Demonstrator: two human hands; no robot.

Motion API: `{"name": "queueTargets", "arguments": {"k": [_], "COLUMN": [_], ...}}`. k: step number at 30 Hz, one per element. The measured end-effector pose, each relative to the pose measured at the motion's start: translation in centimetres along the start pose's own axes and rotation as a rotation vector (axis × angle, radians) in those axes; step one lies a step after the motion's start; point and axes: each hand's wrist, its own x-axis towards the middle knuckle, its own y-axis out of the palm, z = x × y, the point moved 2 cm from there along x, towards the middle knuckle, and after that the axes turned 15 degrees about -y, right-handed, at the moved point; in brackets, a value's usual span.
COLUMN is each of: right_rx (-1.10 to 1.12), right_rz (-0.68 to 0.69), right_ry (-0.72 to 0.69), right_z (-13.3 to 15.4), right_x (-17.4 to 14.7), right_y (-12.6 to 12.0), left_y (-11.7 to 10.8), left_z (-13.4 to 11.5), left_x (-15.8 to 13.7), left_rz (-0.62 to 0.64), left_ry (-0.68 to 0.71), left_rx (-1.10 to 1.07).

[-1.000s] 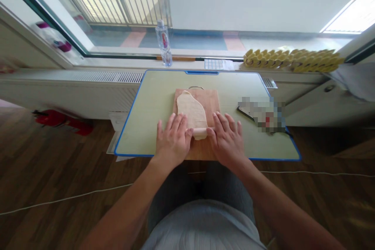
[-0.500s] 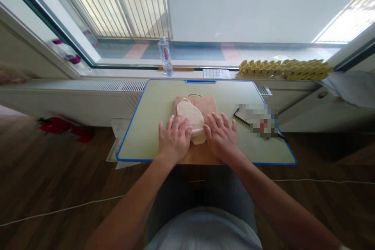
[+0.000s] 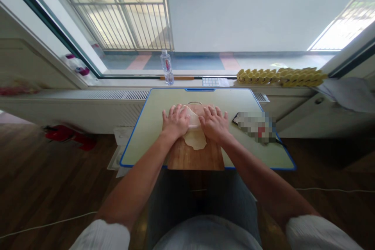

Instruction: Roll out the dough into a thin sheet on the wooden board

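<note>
A flat sheet of dough [image 3: 195, 140] lies on a wooden cutting board [image 3: 195, 160] in front of me. Across the dough runs a pale rolling pin [image 3: 193, 123], of which only the middle shows between my hands. My left hand [image 3: 176, 120] presses down on its left end, fingers stretched out and apart. On the right end rests my right hand [image 3: 215, 122], flat, with its fingers spread too. Both palms cover the pin's ends and part of the board. The dough's near edge sticks out toward me below the pin.
The board sits on a pale green table [image 3: 140, 140] with a blue rim. A phone [image 3: 254, 125], partly pixelated, lies on the right. Along the sill stand a water bottle [image 3: 166, 68] and a yellow row of ruffled pieces [image 3: 281, 77]. A red fire extinguisher [image 3: 68, 136] is on the floor at left.
Both hands have pushed forward over the dough with the rolling pin, away from me. More of the dough's near part and of the board now shows. The view has tilted up slightly.
</note>
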Motion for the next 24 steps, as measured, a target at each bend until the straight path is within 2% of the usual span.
{"name": "queueTargets", "arguments": {"k": [3,8,11,14,18,20,22,24], "right_rx": [-0.022,-0.015,-0.013,-0.019,-0.038,-0.040,-0.039,-0.036], "right_rz": [-0.028,-0.080,-0.091,-0.098,-0.068,-0.065,-0.058,-0.053], "right_ry": [-0.030,-0.123,-0.172,-0.136,-0.051,-0.028,-0.030,-0.046], "right_z": [0.7,2.4,2.6,1.9,0.6,0.2,0.2,0.5], "right_x": [-2.4,-11.3,-13.4,-10.3,-2.4,0.6,1.6,0.7], "right_y": [-0.1,0.0,0.2,0.4,0.6,0.5,0.4,0.4], "left_y": [0.1,0.8,1.0,0.9,0.6,0.6,0.6,0.6], "left_z": [0.3,1.7,2.2,1.8,0.9,0.6,0.5,0.5], "left_x": [-2.5,-11.7,-13.7,-10.5,-2.4,0.8,2.2,1.7], "left_rz": [-0.039,-0.077,-0.063,-0.060,-0.046,-0.007,0.013,-0.008], "left_ry": [0.007,0.072,0.076,0.061,0.013,-0.001,-0.013,-0.006], "left_rx": [0.004,-0.038,-0.041,-0.036,-0.027,-0.035,-0.042,-0.042]}}
